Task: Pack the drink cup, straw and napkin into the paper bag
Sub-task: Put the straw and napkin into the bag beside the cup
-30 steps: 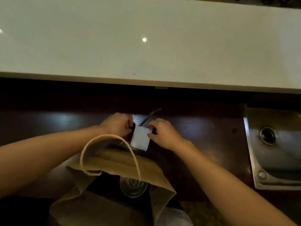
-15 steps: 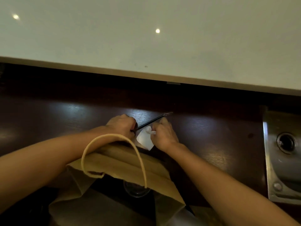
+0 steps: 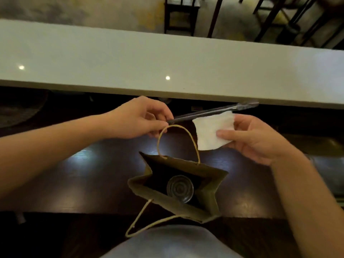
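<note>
A long pale counter runs across the whole width, its glossy top catching two small bright spots of light. Below it lies a dark wooden worktop with soft patches of glare, and a strip of metal sink shows at the far right edge. Beyond the counter, dark chair and table legs stand on a mottled yellowish floor, and a piece of light blue clothing fills the bottom centre.
</note>
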Demonstrator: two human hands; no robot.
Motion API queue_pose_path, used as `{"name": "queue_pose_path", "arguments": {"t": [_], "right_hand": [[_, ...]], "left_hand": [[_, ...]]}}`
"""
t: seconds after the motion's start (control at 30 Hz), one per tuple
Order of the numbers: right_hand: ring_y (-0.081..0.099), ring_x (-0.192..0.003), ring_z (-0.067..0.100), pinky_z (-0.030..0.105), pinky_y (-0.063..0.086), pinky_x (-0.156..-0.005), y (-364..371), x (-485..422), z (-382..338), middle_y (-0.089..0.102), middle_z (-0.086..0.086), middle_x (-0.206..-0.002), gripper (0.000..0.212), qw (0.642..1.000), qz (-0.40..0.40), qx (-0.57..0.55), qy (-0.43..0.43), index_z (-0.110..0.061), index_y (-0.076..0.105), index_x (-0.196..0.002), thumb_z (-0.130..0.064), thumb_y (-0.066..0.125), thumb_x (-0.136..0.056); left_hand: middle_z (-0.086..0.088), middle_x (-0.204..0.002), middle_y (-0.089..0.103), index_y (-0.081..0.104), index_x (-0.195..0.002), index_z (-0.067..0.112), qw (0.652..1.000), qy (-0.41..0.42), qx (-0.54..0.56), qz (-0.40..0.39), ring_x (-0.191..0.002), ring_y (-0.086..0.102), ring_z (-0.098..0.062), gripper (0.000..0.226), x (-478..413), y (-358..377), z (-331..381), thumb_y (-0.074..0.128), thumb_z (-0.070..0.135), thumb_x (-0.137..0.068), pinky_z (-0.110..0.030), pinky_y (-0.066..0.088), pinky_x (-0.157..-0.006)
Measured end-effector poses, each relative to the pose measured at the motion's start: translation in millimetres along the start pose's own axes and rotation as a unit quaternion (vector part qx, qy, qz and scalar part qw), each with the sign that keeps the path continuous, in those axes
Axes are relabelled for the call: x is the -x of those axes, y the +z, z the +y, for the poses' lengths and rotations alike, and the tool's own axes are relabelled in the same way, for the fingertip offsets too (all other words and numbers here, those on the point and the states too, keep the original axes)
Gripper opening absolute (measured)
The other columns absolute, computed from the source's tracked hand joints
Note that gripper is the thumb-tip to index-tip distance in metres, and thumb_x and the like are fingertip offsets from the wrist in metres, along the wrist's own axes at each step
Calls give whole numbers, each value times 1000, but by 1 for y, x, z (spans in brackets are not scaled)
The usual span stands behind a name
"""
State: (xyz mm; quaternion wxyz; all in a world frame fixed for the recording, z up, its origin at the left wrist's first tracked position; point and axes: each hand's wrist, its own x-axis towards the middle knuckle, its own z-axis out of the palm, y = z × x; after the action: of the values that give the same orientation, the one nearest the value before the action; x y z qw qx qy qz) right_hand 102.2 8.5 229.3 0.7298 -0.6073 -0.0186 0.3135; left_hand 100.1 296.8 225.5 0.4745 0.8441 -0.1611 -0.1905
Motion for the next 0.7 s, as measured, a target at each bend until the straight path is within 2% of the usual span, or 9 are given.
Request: {"name": "queue_pose_path", "arguments": {"t": [0.1, 0.2, 0.27, 0.33, 0.37, 0.43, 0.53, 0.63, 0.7], "right_hand": [[72, -98, 28, 33, 60, -73, 18, 48, -11, 74, 16, -107, 42, 996, -36, -67, -48, -4, 72, -107, -4, 76, -65], [72, -98, 29, 34, 61, -72, 39, 73, 7, 74, 16, -107, 39, 995, -29, -92, -20, -5, 70, -108, -4, 73, -69], [72, -99, 26, 34, 62, -75, 61, 76, 32, 75, 13, -107, 31, 998, 20, -59, 25, -8, 68, -109, 2, 63, -81], [71, -100, 22, 36, 60, -83, 81, 73, 61, 74, 10, -109, 27, 993, 79, 46, 73, -12, 65, -113, 2, 57, -92], [71, -98, 19, 35, 60, -85, 87, 71, 73, 73, 7, -108, 24, 977, 115, 154, 86, -15, 63, -115, -5, 56, -95], [66, -95, 15, 33, 58, -81, 92, 69, 89, 68, 2, -112, 28, 917, 136, 366, 88, -21, 57, -125, -22, 54, -97], [61, -99, 22, 34, 52, -76, 90, 66, 96, 61, 5, -118, 38, 859, 120, 489, 95, -23, 46, -136, -25, 44, -98], [53, -82, 19, 27, 41, -59, 81, 66, 89, 54, -1, -92, 7, 817, 104, 559, 96, -20, 50, -98, -15, 45, -95], [51, -83, 18, 26, 39, -60, 71, 68, 82, 51, 0, -92, 6, 791, 93, 592, 119, -16, 50, -92, -11, 48, -93]], "left_hand": [[-10, -77, 73, 62, -96, 5, 994, 59, 81, -48, -66, 69, -26, 7, 34, 0, 35, 59, 11, -94, -29, 57, -64], [-14, -86, 73, 60, -92, 7, 984, 47, 122, -121, -75, 72, -27, 13, 58, 19, 47, 52, 15, -99, -36, 59, -70], [-5, -89, 74, 60, -91, 14, 986, 20, 75, -146, -83, 72, -17, 15, 64, 38, 40, 49, 15, -101, -34, 58, -76], [7, -81, 69, 55, -86, 25, 985, 13, -64, -157, -75, 64, -7, 18, 65, 55, 28, 47, 22, -102, -27, 51, -68], [7, -78, 64, 51, -85, 27, 977, 18, -136, -163, -71, 59, -9, 19, 64, 62, 23, 44, 26, -103, -30, 48, -64], [4, -79, 58, 47, -86, 26, 958, 32, -225, -174, -70, 55, -15, 19, 62, 69, 19, 40, 31, -104, -40, 48, -66], [3, -82, 57, 46, -87, 29, 937, 21, -291, -190, -73, 55, -16, 19, 58, 69, 20, 38, 34, -103, -43, 50, -72], [3, -90, 58, 51, -94, 27, 899, -16, -372, -231, -81, 58, -15, 18, 52, 61, 20, 37, 35, -102, -42, 52, -80], [2, -94, 59, 53, -100, 24, 878, -41, -405, -254, -82, 60, -16, 19, 50, 56, 18, 39, 36, -102, -42, 54, -81]]}}
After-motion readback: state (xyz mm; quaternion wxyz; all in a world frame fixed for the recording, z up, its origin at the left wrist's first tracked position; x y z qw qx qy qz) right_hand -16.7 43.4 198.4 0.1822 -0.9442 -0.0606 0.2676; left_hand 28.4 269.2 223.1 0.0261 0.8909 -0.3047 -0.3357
